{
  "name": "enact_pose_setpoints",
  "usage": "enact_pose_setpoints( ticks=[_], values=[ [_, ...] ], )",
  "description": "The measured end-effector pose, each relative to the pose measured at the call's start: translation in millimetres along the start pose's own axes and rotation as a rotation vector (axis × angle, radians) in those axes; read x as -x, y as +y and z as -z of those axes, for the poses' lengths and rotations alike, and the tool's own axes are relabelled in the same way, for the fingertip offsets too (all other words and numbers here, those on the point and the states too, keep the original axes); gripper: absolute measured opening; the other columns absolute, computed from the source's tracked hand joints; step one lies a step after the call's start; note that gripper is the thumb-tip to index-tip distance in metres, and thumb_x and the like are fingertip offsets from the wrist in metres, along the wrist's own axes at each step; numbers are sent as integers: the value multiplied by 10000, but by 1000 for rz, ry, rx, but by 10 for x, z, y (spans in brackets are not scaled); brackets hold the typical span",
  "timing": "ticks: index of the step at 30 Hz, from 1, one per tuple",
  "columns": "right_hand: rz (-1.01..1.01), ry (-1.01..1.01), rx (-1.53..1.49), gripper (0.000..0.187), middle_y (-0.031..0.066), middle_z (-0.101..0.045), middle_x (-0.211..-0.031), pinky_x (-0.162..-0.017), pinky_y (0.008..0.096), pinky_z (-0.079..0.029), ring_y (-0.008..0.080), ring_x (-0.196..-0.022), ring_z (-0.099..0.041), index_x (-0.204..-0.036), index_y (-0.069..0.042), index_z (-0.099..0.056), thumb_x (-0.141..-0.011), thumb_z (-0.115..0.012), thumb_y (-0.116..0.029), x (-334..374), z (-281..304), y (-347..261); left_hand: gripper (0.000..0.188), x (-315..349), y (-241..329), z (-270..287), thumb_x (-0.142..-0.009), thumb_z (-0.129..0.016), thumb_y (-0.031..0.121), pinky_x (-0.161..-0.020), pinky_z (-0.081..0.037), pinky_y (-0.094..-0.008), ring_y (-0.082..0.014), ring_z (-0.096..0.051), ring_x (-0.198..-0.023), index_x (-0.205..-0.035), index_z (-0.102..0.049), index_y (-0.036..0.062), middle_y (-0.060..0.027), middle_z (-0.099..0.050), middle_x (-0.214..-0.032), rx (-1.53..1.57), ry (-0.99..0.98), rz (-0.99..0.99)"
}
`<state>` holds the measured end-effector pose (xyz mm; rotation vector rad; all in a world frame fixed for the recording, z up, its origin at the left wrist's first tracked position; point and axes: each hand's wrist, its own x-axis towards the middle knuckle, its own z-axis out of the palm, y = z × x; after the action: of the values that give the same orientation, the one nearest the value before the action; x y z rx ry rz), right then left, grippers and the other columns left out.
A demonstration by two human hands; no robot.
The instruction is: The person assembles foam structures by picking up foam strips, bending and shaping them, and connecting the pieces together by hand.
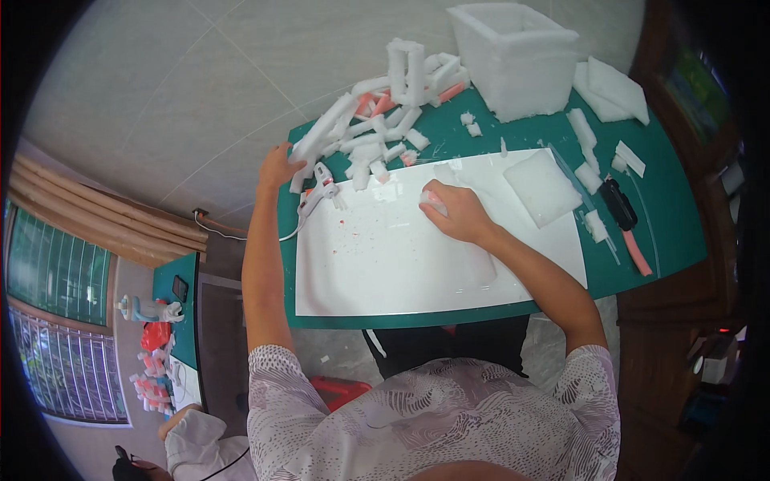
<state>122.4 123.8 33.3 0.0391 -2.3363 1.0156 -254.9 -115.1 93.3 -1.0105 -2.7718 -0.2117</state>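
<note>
At the table's left edge, my left hand has its fingers closed around the lower part of a long white foam strip. My right hand is over the white board, its fingers wrapped round a small white and pink foam piece, mostly covered by the hand. Beside my left hand lies a white glue gun with its cord running off to the left. A flat square foam sheet lies on the board to the right of my right hand. Reddish crumbs are scattered on the board.
Foam strips and offcuts are heaped at the back left of the green table. A hollow foam box stands at the back. On the right are a black tool with a pink handle and clear sticks. Another person sits at lower left.
</note>
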Motion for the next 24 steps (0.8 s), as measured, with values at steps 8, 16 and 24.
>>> enact_pose_setpoints(
  ticks=[8,16,24],
  values=[
    [-81,-87,13,210,194,-669,-854,-685,426,-497,394,-787,-646,-990,-56,-595,-874,-664,-217,22,46,-69,396,24,345,120,-782,-751,258,-798,-511,-455,-353,-645,-983,-1115,-627,83,-160,-677,-1034,8,47,-27],
    [-133,240,-238,184,148,-660,-776,-628,398,-486,312,-704,-653,-946,-58,-568,-886,-664,-203,24,-72,47,167,348,1248,258,-832,-659,167,-734,-503,-455,-368,-647,-845,-973,-650,79,-162,-678,-889,187,259,-264],
    [-600,594,-658,136,-5,-617,-745,-532,219,-376,44,-652,-509,-939,-82,-591,-906,-650,-200,-138,185,227,333,1781,2941,-76,-971,-517,434,-568,-501,-478,-362,-647,-610,-1123,-635,163,-155,-625,-648,244,-324,-865]
  ],
)
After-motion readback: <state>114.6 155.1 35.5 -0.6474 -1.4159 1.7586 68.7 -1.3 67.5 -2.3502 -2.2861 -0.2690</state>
